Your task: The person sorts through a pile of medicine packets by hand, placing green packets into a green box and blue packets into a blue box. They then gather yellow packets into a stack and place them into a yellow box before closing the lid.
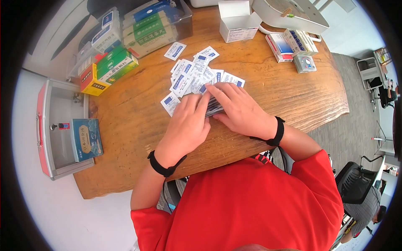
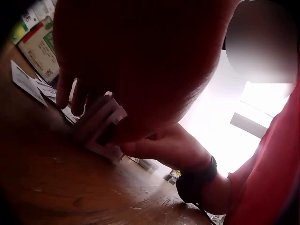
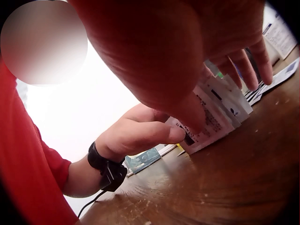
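Observation:
Near the table's front edge, my left hand (image 1: 189, 119) and right hand (image 1: 240, 108) hold a small stack of white sachets (image 3: 213, 115) between them. In the right wrist view the sachets stand on edge on the wood, their lower edges fanned unevenly. Both thumbs press the near face of the stack, and the other fingers reach round its far side. From the head, only a dark sliver of the stack shows between the hands. Just beyond the fingertips lies a loose pile of blue-and-white sachets (image 1: 182, 83), overlapping at mixed angles.
An open white carton (image 1: 239, 34) stands at the back. Medicine boxes (image 1: 279, 47) and a small clear case (image 1: 305, 64) lie at the right. On the left are a green-yellow box (image 1: 109, 71), a clear bin (image 1: 183, 21) and a metal-framed cabinet (image 1: 51, 129) with a blue box (image 1: 87, 140).

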{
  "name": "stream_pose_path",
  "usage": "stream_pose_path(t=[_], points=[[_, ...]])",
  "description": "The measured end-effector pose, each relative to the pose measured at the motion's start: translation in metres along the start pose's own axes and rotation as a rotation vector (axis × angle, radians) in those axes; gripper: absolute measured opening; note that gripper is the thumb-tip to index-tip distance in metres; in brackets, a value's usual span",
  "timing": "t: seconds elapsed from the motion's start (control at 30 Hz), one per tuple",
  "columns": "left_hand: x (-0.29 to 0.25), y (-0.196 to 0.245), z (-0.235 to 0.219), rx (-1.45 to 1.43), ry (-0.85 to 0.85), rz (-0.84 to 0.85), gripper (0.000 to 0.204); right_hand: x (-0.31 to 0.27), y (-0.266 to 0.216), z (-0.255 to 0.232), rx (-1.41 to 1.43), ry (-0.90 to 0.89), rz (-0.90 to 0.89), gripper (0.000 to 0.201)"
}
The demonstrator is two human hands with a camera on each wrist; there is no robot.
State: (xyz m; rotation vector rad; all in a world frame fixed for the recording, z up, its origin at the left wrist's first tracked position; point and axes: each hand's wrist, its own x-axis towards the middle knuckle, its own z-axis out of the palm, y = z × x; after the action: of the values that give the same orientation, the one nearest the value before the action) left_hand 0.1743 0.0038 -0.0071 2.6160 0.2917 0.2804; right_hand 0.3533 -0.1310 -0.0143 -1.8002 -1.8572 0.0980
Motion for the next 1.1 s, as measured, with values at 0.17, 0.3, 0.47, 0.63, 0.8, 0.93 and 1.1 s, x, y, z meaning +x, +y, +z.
stream_pose_path(t=[0.17,0.3,0.47,0.63,0.8,0.93,1.1], points=[[0.008,0.008,0.0,0.041,0.005,-0.009,0.067,0.0,-0.001,0.0,0.003,0.002,0.017,0.088],[0.012,0.01,0.002,0.046,0.008,-0.012,0.063,0.0,-0.001,-0.003,0.029,0.007,0.02,0.089],[0.013,0.002,0.007,0.001,0.063,0.009,0.058,-0.003,0.005,-0.005,0.104,0.053,0.013,0.084],[0.012,0.0,0.005,0.007,0.063,0.01,0.056,-0.002,0.003,-0.012,0.082,0.127,-0.021,0.065],[0.016,-0.001,0.004,-0.042,0.064,0.023,0.056,0.0,0.001,-0.019,0.083,0.166,-0.048,0.043],[0.017,-0.002,0.005,-0.071,0.041,0.018,0.053,0.001,0.002,-0.014,0.117,0.124,-0.016,0.026],[0.016,0.001,0.003,-0.09,0.035,-0.01,0.05,-0.003,0.006,-0.008,0.28,0.202,0.025,0.015]])
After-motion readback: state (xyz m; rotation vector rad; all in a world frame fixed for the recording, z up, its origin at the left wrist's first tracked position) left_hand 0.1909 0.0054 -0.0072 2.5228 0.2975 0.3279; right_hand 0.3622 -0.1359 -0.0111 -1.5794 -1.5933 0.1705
